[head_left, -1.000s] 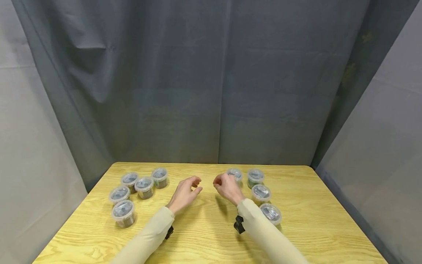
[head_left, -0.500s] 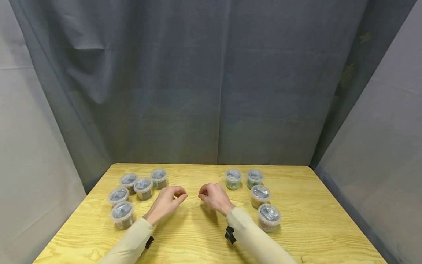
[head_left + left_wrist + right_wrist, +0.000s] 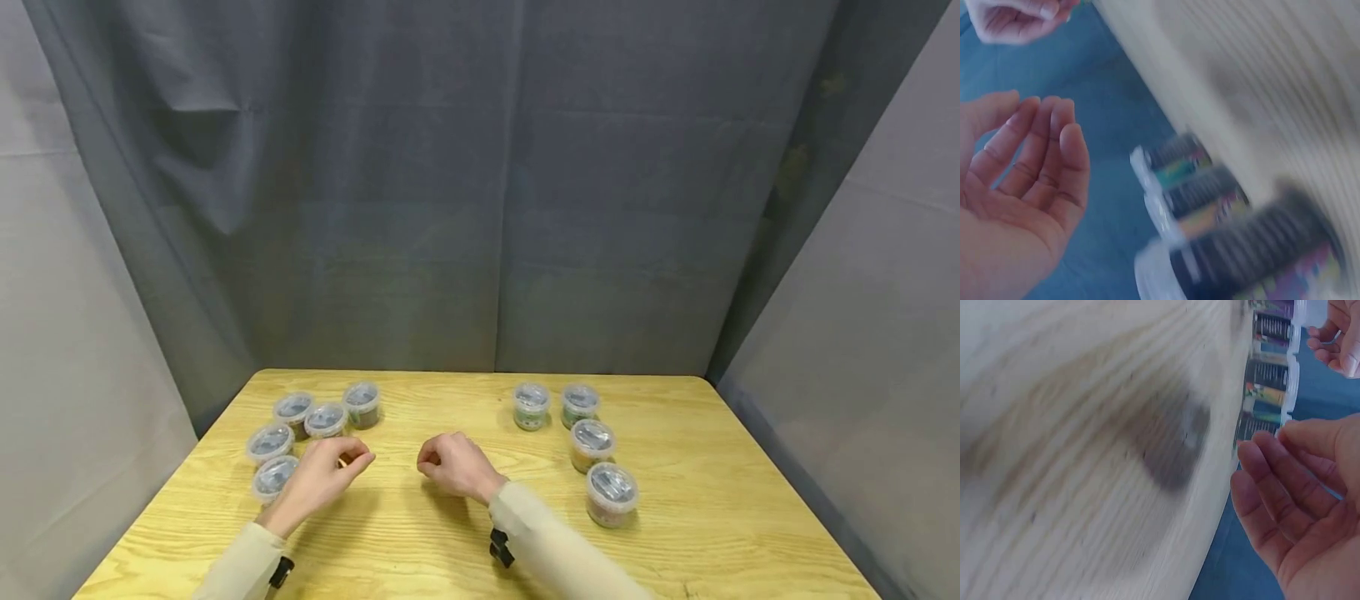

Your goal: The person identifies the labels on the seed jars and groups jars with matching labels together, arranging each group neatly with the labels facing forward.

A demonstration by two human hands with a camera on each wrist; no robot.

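Note:
My left hand (image 3: 324, 475) is over the left part of the table, beside the left group of lidded plastic tubs, and overlaps the nearest tub (image 3: 273, 475) in the head view. Its fingers bend loosely with nothing between them, as the left wrist view shows. My right hand (image 3: 457, 465) hovers around the middle of the table, fingers loosely curved toward the thumb and holding nothing. In the left wrist view a tub (image 3: 1254, 262) with a dark label and white lid is close by. The right wrist view shows a tub (image 3: 1266, 381) with an orange label beyond the fingertips.
On the right stand several more tubs, among them a green-labelled one (image 3: 532, 408) at the back and a reddish one (image 3: 612, 495) nearest. Another tub (image 3: 363, 406) stands at the back left. A grey curtain (image 3: 390, 208) hangs behind the wooden table (image 3: 705, 500).
Both hands have moved left and somewhat nearer the front, the left one to beside the left tubs. The right hand and sleeve have uncovered the right tubs. The tubs have stayed put.

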